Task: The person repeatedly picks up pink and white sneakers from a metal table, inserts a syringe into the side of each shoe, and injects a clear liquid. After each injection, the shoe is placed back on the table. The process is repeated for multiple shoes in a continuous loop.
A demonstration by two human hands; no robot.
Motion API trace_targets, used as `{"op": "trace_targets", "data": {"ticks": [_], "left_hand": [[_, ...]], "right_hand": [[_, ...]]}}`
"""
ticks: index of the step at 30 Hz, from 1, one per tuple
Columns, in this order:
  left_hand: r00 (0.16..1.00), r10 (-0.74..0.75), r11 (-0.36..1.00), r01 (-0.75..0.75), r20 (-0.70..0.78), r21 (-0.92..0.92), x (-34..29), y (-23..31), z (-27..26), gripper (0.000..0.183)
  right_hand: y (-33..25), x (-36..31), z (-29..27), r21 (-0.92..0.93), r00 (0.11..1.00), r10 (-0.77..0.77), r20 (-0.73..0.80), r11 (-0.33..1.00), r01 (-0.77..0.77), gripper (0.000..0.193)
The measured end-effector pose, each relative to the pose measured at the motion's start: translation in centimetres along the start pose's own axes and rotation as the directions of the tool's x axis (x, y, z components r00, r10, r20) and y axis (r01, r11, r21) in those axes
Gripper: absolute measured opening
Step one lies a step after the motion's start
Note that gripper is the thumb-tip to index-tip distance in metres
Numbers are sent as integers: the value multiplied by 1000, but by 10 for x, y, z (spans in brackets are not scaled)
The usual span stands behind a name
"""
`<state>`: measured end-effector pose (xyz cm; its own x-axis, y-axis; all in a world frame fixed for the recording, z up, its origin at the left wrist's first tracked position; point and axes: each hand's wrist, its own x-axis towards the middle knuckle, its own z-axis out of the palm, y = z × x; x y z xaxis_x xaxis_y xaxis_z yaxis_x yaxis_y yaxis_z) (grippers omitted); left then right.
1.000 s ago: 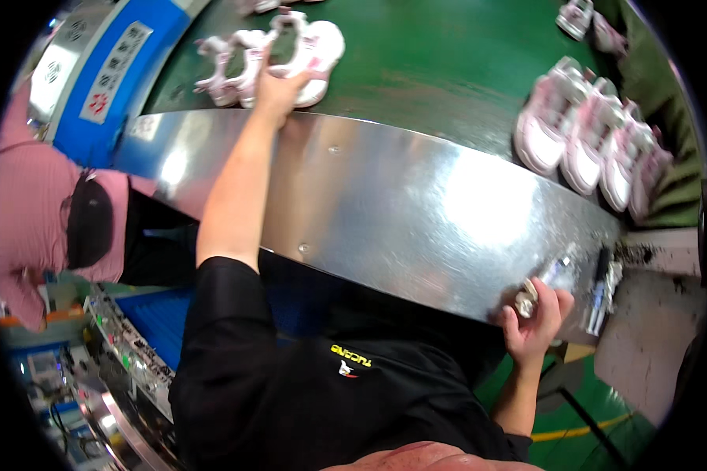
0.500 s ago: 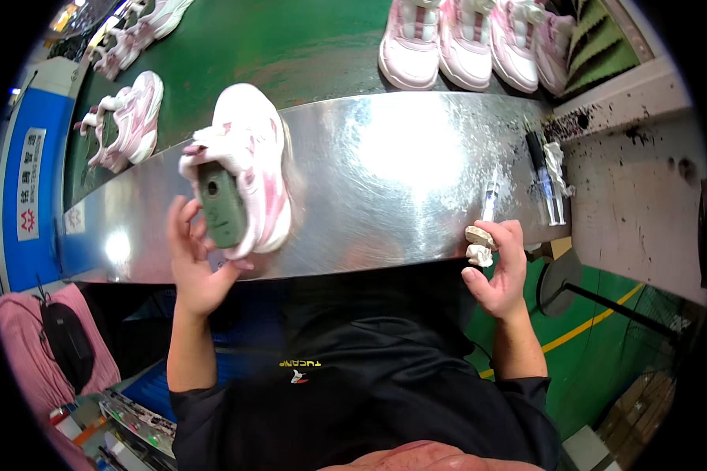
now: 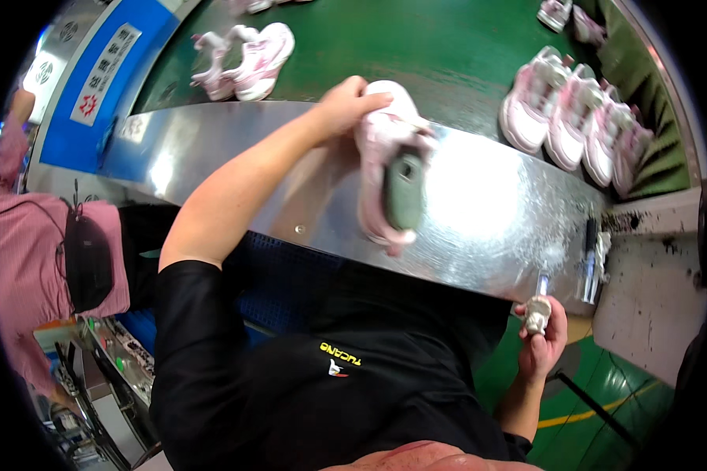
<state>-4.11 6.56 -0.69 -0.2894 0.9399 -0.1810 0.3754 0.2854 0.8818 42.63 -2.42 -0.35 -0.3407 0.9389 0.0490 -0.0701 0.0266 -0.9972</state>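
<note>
My left hand grips a pink and white sneaker by its toe, fingers closed round it. Slightly blurred, the shoe is over the shiny metal ledge, heel toward me, with a dark green insert in its opening. At the ledge's near right edge, my right hand is closed on a small off-white lump, its exact kind unclear. Just beyond that lump lies a clear, slim tube-like tool.
Several matching sneakers line the green surface at right; another pair stands far left. A dark pen-like tool and crumpled white material lie by the right wall. A person in pink is at left.
My left hand, formerly open beside the sneaker's heel, now grips its toe. The view has turned, shifting the bench. The right hand still holds the off-white lump.
</note>
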Motion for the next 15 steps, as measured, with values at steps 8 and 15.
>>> {"op": "trace_targets", "data": {"ticks": [8,15], "left_hand": [[913,402,386,-102,68,-917,-73,55,40,51],[895,432,266,-12,108,-964,-85,35,35,64]], "right_hand": [[-43,46,36,121,974,-99,203,990,76,78],[-75,100,88,462,830,-332,448,881,103,67]]}}
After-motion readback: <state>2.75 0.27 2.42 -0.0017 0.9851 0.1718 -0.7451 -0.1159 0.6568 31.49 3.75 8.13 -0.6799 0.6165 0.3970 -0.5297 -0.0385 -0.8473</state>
